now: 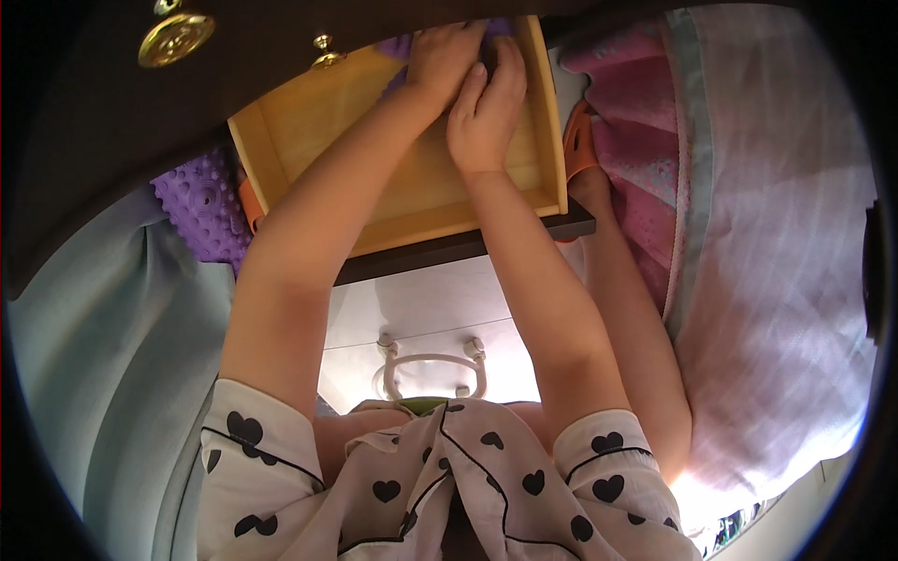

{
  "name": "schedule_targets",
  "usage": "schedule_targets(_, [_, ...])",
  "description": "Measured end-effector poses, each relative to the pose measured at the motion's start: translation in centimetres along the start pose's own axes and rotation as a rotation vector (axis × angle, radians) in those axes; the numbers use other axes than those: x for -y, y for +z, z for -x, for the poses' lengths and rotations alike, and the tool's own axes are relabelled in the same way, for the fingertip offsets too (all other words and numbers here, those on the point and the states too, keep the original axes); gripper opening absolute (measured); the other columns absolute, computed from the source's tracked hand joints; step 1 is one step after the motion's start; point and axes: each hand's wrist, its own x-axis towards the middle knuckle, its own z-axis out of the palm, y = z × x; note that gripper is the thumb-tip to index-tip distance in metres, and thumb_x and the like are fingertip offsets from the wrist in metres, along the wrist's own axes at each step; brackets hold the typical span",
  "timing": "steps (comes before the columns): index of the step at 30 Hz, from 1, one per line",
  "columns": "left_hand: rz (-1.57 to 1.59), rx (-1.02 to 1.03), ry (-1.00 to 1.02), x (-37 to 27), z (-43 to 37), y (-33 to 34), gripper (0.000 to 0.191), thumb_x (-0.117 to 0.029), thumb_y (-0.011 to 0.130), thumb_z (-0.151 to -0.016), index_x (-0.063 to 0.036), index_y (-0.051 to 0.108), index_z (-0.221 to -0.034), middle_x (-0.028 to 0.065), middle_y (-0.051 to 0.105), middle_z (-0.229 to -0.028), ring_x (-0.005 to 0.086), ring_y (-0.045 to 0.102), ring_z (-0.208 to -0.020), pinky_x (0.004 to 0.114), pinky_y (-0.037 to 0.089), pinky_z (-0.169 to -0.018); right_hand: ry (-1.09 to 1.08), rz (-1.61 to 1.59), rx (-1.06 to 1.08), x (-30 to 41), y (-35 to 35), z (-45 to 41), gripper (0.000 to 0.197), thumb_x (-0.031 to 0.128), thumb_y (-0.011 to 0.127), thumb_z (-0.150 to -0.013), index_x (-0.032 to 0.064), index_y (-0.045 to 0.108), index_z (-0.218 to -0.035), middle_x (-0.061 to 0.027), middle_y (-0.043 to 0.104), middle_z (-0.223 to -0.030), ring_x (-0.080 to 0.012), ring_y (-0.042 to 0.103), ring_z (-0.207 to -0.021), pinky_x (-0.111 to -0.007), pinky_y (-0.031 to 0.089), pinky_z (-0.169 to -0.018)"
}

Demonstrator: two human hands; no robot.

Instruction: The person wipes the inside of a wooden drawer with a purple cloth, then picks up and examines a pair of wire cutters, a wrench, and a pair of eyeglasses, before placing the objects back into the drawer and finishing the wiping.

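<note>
A pulled-out wooden drawer [407, 235] with a dark front panel [414, 263] lies before me. Both my hands reach into its far right corner. My left hand [445, 59] is over purple items [396, 48], its fingertips partly cut off by the frame's dark upper edge. My right hand [487, 105] lies close beside it, thumb against the left hand, fingers curved toward the drawer's far right. A dark thing shows between the hands; what it is, and whether either hand grips anything, I cannot tell.
Dark furniture with brass knobs [175, 41] overhangs the upper left. A purple knobbed item [205, 203] and a pale blue curtain-like cloth [105, 336] are at left. Orange clogs [579, 140] flank the drawer. Bedding [765, 245] hangs at right; white metal stool legs [435, 359] show below.
</note>
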Motion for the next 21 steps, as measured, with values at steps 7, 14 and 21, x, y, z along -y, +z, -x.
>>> schedule_targets(7, [0.328, 0.129, 0.205, -0.5, 0.6, -2.8, 0.039, -0.017, 0.054, -0.087, -0.0089, 0.057, -0.125, 0.0089, 0.052, -0.136, 0.0315, 0.043, -0.129, 0.046, 0.037, -0.102, 0.091, -0.05, -0.07, -0.4, -0.2, -0.6, 0.041, 0.017, 0.043, -0.097, -0.0042, 0.043, -0.133, -0.024, 0.046, -0.137, -0.0423, 0.041, -0.126, -0.047, 0.031, -0.108])
schedule_targets(14, [0.328, 0.279, 0.405, 0.3, 6.4, -4.5, 0.046, -0.019, 0.056, -0.086, -0.0035, 0.053, -0.129, 0.0137, 0.048, -0.139, 0.0299, 0.038, -0.133, 0.042, 0.03, -0.109, 0.116, -0.036, 0.027, 0.0, -1.0, -0.3, 0.035, 0.006, 0.05, -0.085, -0.0002, 0.058, -0.118, -0.0216, 0.052, -0.132, -0.0399, 0.046, -0.123, -0.045, 0.037, -0.105])
schedule_targets(21, [-0.001, 0.133, 0.372, 3.7, 6.5, -4.9, 0.046, -0.018, 0.051, -0.09, -0.0039, 0.051, -0.134, 0.0095, 0.043, -0.145, 0.0284, 0.035, -0.135, 0.041, 0.03, -0.111, -0.074, 0.054, 0.212, 0.6, 0.4, 1.1, 0.046, 0.015, 0.054, -0.09, 0.0018, 0.05, -0.134, -0.0214, 0.044, -0.141, -0.0394, 0.04, -0.132, -0.044, 0.034, -0.109])
